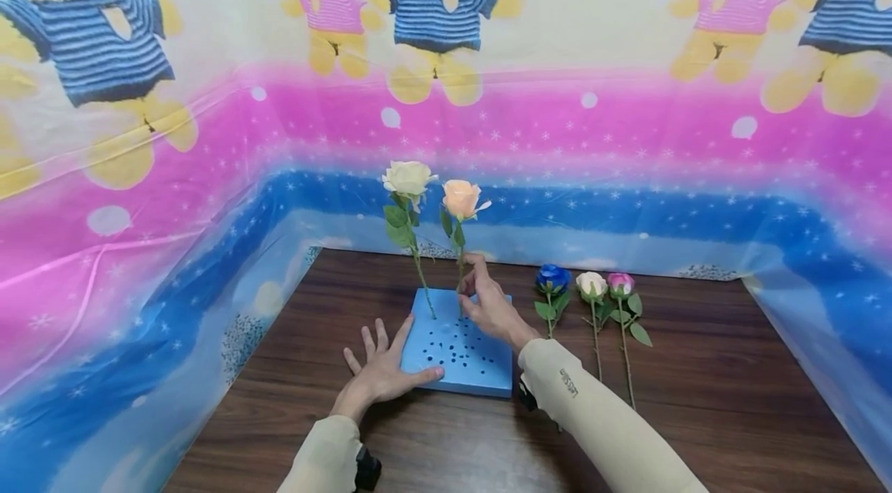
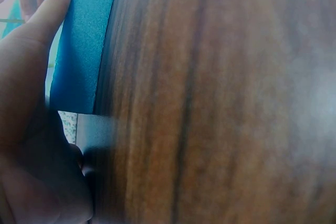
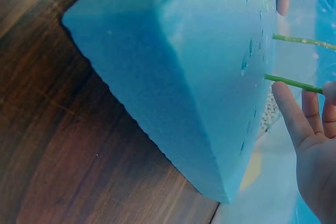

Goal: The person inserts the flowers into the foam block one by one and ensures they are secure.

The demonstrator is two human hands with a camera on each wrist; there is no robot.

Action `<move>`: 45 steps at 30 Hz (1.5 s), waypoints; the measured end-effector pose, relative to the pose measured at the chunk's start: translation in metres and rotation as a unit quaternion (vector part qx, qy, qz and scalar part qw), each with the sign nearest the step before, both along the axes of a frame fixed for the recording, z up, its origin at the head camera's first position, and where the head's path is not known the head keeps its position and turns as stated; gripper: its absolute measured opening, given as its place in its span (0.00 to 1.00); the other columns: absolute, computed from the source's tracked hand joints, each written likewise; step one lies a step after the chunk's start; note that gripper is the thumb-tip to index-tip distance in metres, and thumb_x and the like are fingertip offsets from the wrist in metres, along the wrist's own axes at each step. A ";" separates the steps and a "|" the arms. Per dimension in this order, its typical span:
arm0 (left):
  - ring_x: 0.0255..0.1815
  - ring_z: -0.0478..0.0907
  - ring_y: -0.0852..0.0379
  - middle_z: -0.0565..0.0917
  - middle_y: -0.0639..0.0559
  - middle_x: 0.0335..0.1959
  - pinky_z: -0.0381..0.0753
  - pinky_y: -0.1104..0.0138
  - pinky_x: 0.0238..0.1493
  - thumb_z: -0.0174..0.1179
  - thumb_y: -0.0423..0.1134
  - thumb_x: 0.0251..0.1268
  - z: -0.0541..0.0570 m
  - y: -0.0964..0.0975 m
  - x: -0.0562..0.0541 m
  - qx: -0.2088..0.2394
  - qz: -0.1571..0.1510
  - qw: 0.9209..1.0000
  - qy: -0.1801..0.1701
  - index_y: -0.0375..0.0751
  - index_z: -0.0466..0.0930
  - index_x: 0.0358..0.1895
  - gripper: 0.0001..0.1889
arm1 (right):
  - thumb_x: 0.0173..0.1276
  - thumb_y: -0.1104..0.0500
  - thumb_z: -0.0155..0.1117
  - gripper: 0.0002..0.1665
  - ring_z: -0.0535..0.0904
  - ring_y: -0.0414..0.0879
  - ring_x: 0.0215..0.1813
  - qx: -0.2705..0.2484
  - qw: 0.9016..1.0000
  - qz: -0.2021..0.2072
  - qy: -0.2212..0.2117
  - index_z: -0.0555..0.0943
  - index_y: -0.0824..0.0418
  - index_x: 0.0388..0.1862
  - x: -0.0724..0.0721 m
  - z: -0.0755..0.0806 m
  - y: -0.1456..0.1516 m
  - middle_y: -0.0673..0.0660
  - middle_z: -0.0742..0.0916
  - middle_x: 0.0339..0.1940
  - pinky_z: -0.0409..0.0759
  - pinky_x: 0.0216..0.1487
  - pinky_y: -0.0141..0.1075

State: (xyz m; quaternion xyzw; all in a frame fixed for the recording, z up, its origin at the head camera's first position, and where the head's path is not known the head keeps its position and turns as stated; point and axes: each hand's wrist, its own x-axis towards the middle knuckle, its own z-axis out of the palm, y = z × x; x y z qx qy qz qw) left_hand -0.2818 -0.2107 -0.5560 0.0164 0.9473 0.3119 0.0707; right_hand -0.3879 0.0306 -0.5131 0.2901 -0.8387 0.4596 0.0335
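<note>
While my left hand [image 1: 379,373] lies spread wide at the left side of the blue block [image 1: 474,387], thumb on its top near the front edge, my right hand [image 1: 493,309] pinches the stem of the peach rose [image 1: 461,200]. That rose rises upright from the block's rear, just left of my right hand and beyond my left. A white rose [image 1: 408,179] stands in the block's rear left; a blue rose [image 1: 553,278], a cream rose [image 1: 591,286] and a pink rose [image 1: 620,285] lie right of it.

Matt foam block [image 1: 481,389], smooth woodgrain tabletop [image 1: 718,377] with faint sheen, creased fabric-like backdrop [image 1: 557,145].
</note>
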 end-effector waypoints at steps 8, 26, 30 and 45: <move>0.90 0.23 0.22 0.32 0.26 0.92 0.18 0.18 0.75 0.67 0.84 0.60 0.009 0.005 0.003 -0.008 -0.003 1.000 -0.009 0.64 0.44 0.95 0.66 | 0.87 0.69 0.60 0.33 0.84 0.46 0.44 0.011 1.000 -0.001 -0.008 0.58 0.52 0.81 0.000 0.000 0.002 0.57 0.81 0.50 0.86 0.41 0.42; 0.90 0.23 0.21 0.32 0.26 0.91 0.21 0.17 0.75 0.66 0.82 0.62 0.013 0.007 0.003 -0.016 -0.008 1.000 -0.011 0.64 0.43 0.95 0.65 | 0.85 0.64 0.67 0.43 0.87 0.49 0.55 -0.015 0.998 -0.037 -0.050 0.55 0.44 0.85 0.002 0.005 0.011 0.59 0.84 0.57 0.88 0.55 0.50; 0.90 0.23 0.21 0.31 0.26 0.91 0.21 0.17 0.75 0.66 0.83 0.62 0.013 0.005 0.004 -0.017 -0.007 1.000 -0.011 0.64 0.43 0.95 0.65 | 0.84 0.64 0.67 0.44 0.88 0.51 0.57 -0.021 0.997 -0.041 -0.060 0.54 0.44 0.86 0.003 0.007 0.013 0.63 0.84 0.61 0.89 0.55 0.51; 0.90 0.22 0.21 0.30 0.26 0.91 0.20 0.17 0.75 0.65 0.83 0.62 0.014 0.001 0.004 -0.015 -0.010 1.000 -0.012 0.64 0.41 0.95 0.65 | 0.84 0.61 0.70 0.50 0.88 0.53 0.58 -0.028 0.997 -0.046 -0.060 0.50 0.42 0.90 0.002 0.018 0.021 0.61 0.80 0.69 0.91 0.53 0.51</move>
